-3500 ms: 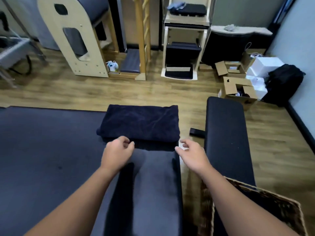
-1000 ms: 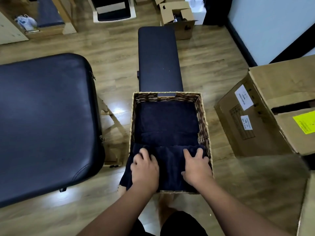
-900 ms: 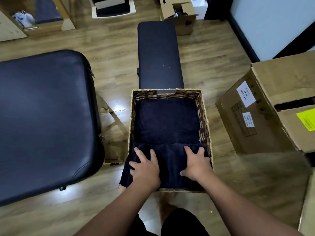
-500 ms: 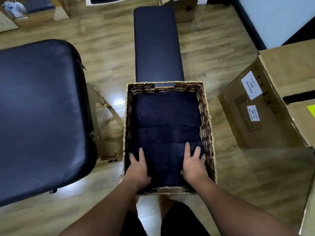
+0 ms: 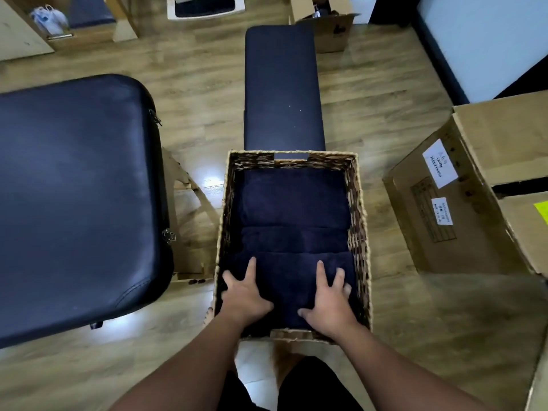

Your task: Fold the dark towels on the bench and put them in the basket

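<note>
A woven wicker basket point(image 5: 360, 221) stands on the wooden floor right in front of me. Folded dark navy towels point(image 5: 293, 203) fill it, lying flat in layers. The nearest folded towel point(image 5: 286, 280) lies at the basket's near end. My left hand point(image 5: 243, 295) presses flat on its left side with fingers spread. My right hand point(image 5: 329, 298) presses flat on its right side, fingers straight. Neither hand curls round the cloth.
A narrow dark padded bench point(image 5: 283, 84) runs away from the basket's far end. A wide dark padded table point(image 5: 74, 191) fills the left. A large cardboard box point(image 5: 480, 197) stands to the right. Smaller boxes point(image 5: 326, 22) sit at the back.
The folded towel went from the wide table into the basket. Over the last second it slid fully inside off the near rim, and my hands flattened on it.
</note>
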The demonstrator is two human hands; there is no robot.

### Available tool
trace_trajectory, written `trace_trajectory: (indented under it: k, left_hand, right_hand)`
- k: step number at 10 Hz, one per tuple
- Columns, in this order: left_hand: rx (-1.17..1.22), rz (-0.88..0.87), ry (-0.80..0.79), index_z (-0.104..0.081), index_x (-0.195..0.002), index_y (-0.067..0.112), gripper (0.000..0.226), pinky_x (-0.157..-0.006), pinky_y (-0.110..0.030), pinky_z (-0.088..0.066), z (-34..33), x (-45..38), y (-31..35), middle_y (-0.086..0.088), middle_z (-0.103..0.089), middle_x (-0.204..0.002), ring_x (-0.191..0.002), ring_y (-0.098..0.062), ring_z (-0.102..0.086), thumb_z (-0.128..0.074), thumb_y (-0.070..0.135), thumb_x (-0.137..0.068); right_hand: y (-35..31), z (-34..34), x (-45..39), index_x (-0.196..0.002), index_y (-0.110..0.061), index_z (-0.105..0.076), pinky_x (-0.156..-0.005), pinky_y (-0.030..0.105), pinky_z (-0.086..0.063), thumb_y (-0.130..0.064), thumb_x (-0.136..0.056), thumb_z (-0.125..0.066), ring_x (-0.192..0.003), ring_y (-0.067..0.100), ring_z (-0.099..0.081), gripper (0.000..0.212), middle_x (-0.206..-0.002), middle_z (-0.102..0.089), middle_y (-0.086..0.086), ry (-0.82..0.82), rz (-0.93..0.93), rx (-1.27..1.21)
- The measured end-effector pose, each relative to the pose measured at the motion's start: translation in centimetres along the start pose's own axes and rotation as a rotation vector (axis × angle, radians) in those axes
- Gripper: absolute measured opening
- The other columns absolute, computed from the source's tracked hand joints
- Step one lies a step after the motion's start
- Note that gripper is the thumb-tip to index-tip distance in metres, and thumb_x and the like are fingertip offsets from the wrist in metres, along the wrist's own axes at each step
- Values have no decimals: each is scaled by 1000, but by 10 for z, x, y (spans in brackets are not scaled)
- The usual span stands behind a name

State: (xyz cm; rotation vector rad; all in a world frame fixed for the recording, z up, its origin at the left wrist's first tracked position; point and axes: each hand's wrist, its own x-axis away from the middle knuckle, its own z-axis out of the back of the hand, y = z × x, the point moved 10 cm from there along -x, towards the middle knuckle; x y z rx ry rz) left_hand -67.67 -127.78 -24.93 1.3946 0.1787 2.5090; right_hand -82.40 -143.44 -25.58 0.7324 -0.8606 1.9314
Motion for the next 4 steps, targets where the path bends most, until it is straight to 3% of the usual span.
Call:
trace_trajectory:
  k: [1, 2, 3, 4]
  left_hand:
    - [51, -18, -30, 1, -158, 46, 100, -112, -40, -40, 5, 7, 1, -18, 9, -158, -130, -44, -45, -68, 41, -85]
    - [38, -65, 4, -23, -158, 28, 78, -111, -36, -38, 16, 22, 0, -20, -17, -155, -130, -39, -48, -63, 37, -91]
    - [-40, -175, 92, -50, -143, 16, 56, -104, -28, -40, 31, 44, -6, -12, -48, -137, -124, -29, -54, -63, 35, -93]
    - [-91, -235, 189, -62, -129, 20, 39, -94, -29, -46, 46, 68, -20, -4, -67, -121, -114, -23, -62, -64, 35, -93]
  right_hand:
    - [2, 17, 6, -161, -33, 3, -119, 45, -28, -49, -83, -75, -150, 43, -10, 111, -165, 14, 14, -32, 22, -23]
    - [2, 42, 24, -158, -24, -30, -116, 33, -34, -50, -85, -72, -145, 29, -36, 89, -164, -22, 12, -49, 94, -64]
    - [9, 66, 57, -143, -17, -55, -107, 28, -44, -39, -89, -74, -125, 15, -58, 62, -141, -59, 0, -70, 135, -206]
    - [17, 99, 100, -121, -16, -72, -98, 28, -52, -24, -90, -76, -103, 7, -68, 33, -111, -73, -3, -53, 192, -354]
